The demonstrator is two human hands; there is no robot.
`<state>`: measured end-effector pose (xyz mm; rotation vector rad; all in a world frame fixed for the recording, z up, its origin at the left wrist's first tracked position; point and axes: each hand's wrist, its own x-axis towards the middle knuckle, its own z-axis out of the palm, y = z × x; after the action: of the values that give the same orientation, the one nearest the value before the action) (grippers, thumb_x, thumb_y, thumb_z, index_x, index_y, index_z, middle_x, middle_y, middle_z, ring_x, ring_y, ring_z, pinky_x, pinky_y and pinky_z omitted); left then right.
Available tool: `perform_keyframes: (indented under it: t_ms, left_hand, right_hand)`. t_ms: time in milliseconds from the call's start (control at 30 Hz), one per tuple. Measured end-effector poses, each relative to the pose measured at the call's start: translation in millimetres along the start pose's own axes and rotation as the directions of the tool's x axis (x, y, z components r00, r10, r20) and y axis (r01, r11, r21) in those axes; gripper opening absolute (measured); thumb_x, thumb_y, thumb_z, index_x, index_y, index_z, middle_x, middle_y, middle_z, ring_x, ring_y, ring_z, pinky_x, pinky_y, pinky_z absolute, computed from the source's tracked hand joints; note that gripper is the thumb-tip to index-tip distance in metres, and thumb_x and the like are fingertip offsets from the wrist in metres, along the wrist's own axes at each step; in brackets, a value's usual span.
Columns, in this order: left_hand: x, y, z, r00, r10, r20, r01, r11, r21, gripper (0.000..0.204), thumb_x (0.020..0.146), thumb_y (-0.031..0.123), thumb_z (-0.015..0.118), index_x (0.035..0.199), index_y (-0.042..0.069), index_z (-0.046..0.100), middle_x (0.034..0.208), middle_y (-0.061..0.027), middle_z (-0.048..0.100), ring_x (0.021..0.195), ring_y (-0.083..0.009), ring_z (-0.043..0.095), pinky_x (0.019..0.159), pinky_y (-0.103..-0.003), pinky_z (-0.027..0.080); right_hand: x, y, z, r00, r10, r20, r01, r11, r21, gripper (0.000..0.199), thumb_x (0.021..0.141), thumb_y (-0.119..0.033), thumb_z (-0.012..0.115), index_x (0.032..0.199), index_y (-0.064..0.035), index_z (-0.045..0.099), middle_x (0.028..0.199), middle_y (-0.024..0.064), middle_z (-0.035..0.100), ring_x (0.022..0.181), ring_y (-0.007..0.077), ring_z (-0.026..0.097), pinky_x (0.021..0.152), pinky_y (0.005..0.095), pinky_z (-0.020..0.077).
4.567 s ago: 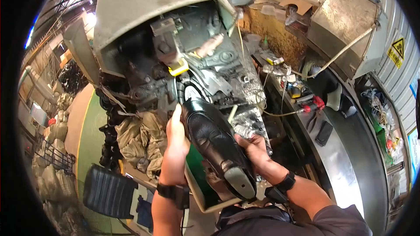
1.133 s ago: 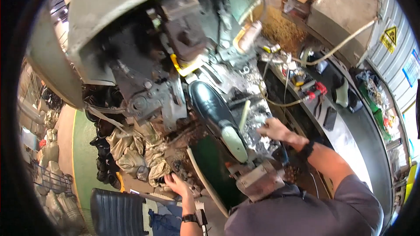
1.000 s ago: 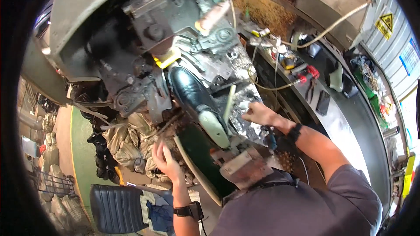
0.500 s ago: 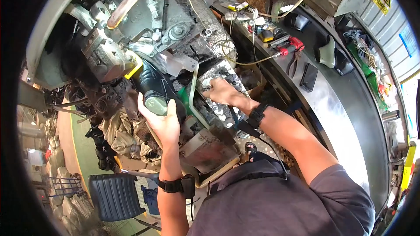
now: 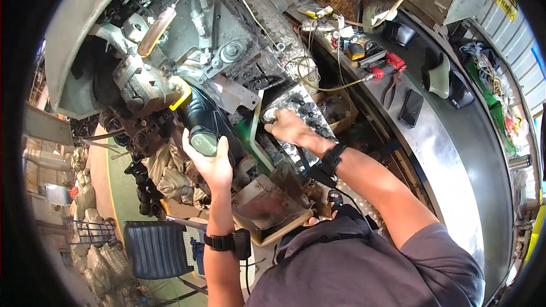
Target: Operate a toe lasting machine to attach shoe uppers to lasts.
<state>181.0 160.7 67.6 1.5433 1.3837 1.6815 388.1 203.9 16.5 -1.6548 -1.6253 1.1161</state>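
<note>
My left hand (image 5: 210, 162) wraps round the heel end of a black shoe upper (image 5: 200, 112) with a greenish last (image 5: 205, 144) inside it. The toe end sits in the machine (image 5: 227, 51), next to a yellow-edged part (image 5: 181, 93). Over a speckled, worn metal panel (image 5: 296, 102) to the right, my right hand (image 5: 290, 129) has its fingers curled beside a small pale rounded piece (image 5: 269, 115). What those fingers press or grip is hidden.
A wooden-handled tool (image 5: 156, 31) hangs above the machine. Right of me, a metal bench carries a red air tool (image 5: 388, 65), pliers (image 5: 391, 90) and a black phone (image 5: 410, 108). A black chair (image 5: 158, 249) stands at lower left. An open metal tray (image 5: 267, 207) juts out before me.
The whole view has shifted slightly. My left hand keeps its hold on the shoe upper, and my right hand stays at the panel with its fingers drawn in a little more.
</note>
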Motion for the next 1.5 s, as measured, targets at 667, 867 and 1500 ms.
perform_keyframes:
  t_ms: [667,867,1500]
  left_hand:
    - [-0.8,-0.7,-7.5,0.999,0.012,-0.035,-0.010,0.999,0.051,0.083,0.078,-0.006,0.076,0.149,0.004,0.033,0.129,-0.0088,0.049,0.112,-0.0181,0.051,0.102,-0.032,0.042]
    - [-2.9,-4.5,-6.5,1.000,-0.005,-0.020,0.005,1.000,-0.031,0.084,0.079,-0.007,0.075,0.150,0.004,0.032,0.131,-0.0089,0.048,0.116,-0.0180,0.050,0.104,-0.032,0.041]
    - [-3.8,2.3,-4.2,0.999,0.039,-0.029,-0.038,0.999,0.033,0.087,0.076,-0.003,0.079,0.149,0.004,0.033,0.127,-0.0134,0.055,0.111,-0.0215,0.057,0.101,-0.034,0.045]
  right_hand:
    - [4.7,4.9,9.0,1.000,0.002,-0.011,-0.002,1.000,0.027,0.042,0.084,-0.025,0.065,0.105,0.0115,0.067,0.096,0.0341,0.067,0.097,0.0438,0.068,0.087,0.0448,0.0538]
    - [3.6,7.7,9.7,0.999,-0.001,-0.032,0.001,1.000,0.007,0.041,0.084,-0.025,0.066,0.105,0.0099,0.068,0.097,0.0325,0.068,0.096,0.0435,0.069,0.087,0.0448,0.0539]
    - [13.7,23.2,15.7,0.993,-0.060,-0.102,0.058,0.998,-0.020,0.034,0.085,-0.023,0.067,0.091,0.0103,0.067,0.071,0.0176,0.070,0.066,0.0241,0.071,0.067,0.0369,0.0555]
